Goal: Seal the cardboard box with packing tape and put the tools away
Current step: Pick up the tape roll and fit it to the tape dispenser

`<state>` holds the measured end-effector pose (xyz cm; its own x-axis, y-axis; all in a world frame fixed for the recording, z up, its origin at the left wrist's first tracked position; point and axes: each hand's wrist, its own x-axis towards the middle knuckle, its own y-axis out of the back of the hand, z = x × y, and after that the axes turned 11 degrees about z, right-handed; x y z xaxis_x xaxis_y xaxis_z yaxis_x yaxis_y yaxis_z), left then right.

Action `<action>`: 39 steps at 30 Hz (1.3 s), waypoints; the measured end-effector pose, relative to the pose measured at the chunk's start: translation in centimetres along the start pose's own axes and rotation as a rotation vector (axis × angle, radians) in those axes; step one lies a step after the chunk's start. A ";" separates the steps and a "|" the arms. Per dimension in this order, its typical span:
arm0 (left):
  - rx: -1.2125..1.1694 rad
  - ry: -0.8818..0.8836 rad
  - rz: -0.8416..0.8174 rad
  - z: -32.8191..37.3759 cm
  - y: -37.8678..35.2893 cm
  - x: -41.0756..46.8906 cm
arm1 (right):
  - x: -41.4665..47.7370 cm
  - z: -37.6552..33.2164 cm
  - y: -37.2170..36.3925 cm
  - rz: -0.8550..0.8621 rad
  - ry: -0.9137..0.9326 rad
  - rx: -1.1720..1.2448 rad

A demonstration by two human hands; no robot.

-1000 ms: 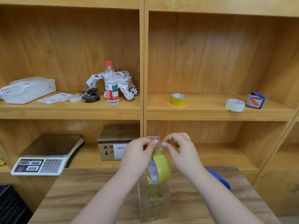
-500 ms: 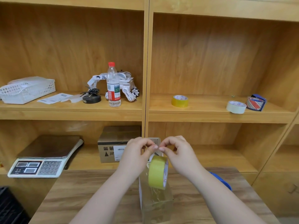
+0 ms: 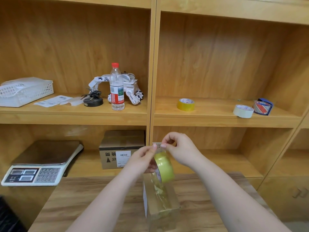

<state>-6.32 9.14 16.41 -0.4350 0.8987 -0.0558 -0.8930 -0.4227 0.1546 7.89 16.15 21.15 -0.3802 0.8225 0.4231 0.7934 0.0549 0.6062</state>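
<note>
A small cardboard box (image 3: 164, 200) stands on the wooden table (image 3: 83, 198) with clear tape running down its top face. Above its far end hangs a yellow tape roll (image 3: 164, 166), joined to the box by a stretched strip. My left hand (image 3: 142, 162) holds the roll's left side and pinches the tape with its fingertips. My right hand (image 3: 181, 150) pinches the same strip from the right, just above the roll. A small grey patterned tab (image 3: 157, 145) shows between the two sets of fingertips.
The shelf behind holds a yellow tape roll (image 3: 185, 104), a white tape roll (image 3: 243, 111), a blue tape dispenser (image 3: 263, 106), a water bottle (image 3: 117, 87), a toy robot arm (image 3: 130, 88) and a white basket (image 3: 25, 92). Below sit a scale (image 3: 41, 163) and a labelled carton (image 3: 122, 148).
The roll has swung from edge-on to angled right. Both hands have stayed pinched together above the box, and the view has drifted slightly.
</note>
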 end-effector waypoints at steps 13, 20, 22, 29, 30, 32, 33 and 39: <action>-0.200 0.060 -0.074 -1.4 -1.9 2.2 | 1.3 1.5 0.2 0.122 -0.122 0.058; -0.101 -0.084 -0.037 -2.5 -5.5 2.7 | 1.5 5.9 0.3 0.105 -0.196 -0.019; -0.067 -0.129 -0.050 -2.8 -6.9 2.7 | 1.4 7.5 0.6 0.094 -0.196 -0.027; 0.014 -0.247 -0.050 -4.4 -13.1 3.5 | 1.1 14.2 3.1 0.057 -0.249 -0.003; 0.024 -0.264 -0.059 -4.5 -14.3 3.7 | 1.0 15.5 3.8 0.061 -0.285 0.036; 0.051 -0.290 -0.088 -4.8 -16.6 4.1 | 0.8 18.2 5.2 0.082 -0.405 0.176; 0.069 -0.297 -0.105 -5.0 -17.8 4.3 | 0.8 19.8 5.9 0.096 -0.475 0.254; 0.234 -0.314 -0.151 -6.6 -25.5 6.6 | 0.2 28.1 8.6 0.151 -0.632 0.360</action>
<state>12.86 25.06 5.62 -0.2128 0.9558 0.2028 -0.8780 -0.2782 0.3895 27.98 32.72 7.50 0.0055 0.9988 -0.0495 0.9634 0.0079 0.2679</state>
